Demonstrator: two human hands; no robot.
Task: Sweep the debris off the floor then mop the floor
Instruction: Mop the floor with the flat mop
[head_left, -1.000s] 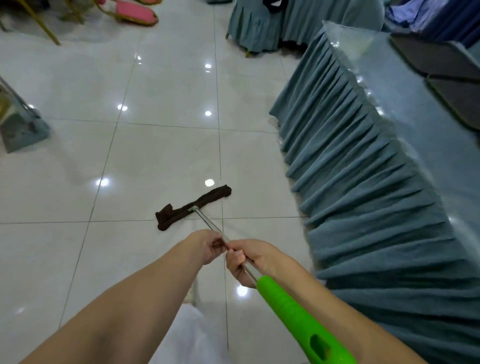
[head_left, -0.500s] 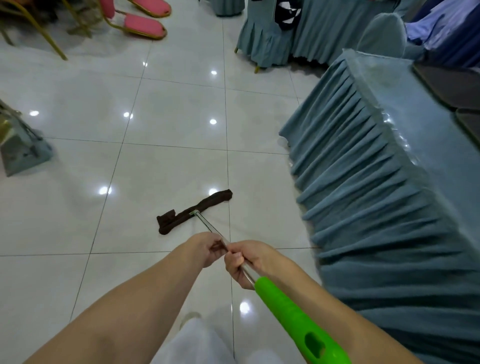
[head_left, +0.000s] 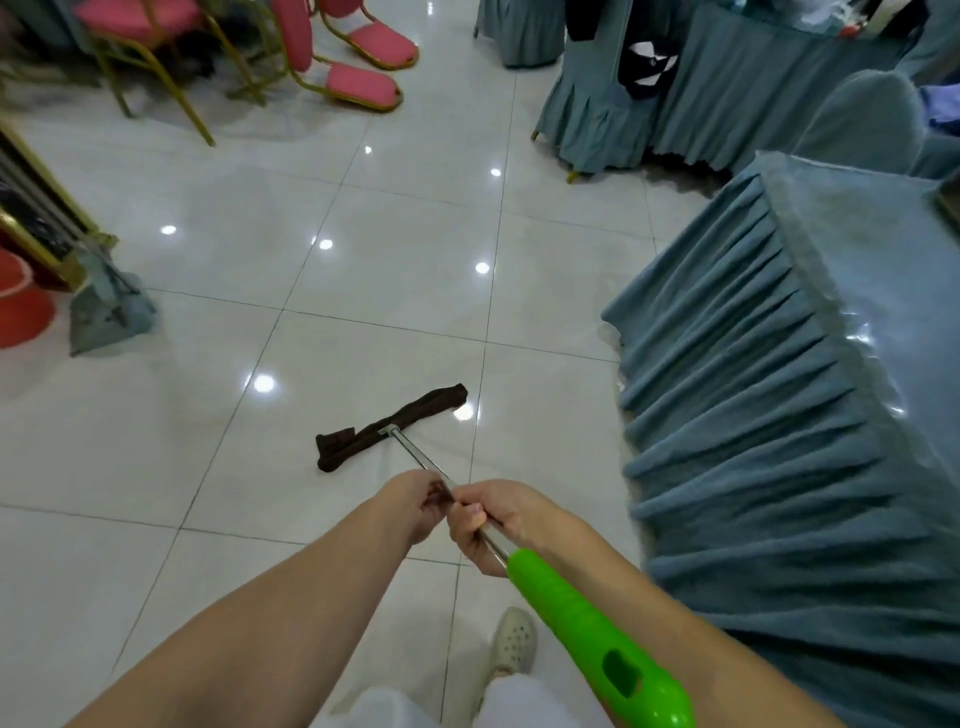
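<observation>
You're mopping, w/ left hand (head_left: 415, 501) & right hand (head_left: 485, 519) both gripping the mop pole (head_left: 415, 454) (brown mop head (head_left: 387, 428) flat at frame centre); next, I'd judge, push toward the table skirt (head_left: 737, 415) at right.

Mop head (head_left: 392, 427): a narrow strip of dark brown cloth, lying flat on the floor; its right end points up and away, and its left end is bunched and bent toward the viewer. It sits on one tile, just left of a grout line.
Mop pole (head_left: 415, 455): thin, shiny metal, joined to the head near its middle and slanting up toward the viewer and to the right.
Mop grip (head_left: 582, 618): bright green plastic sleeve on the near end of the pole, with an oblong hanging hole near its tip.
Floor (head_left: 363, 291): glossy pale grey-white square tiles with thin grout lines and bright reflected ceiling lights.
</observation>
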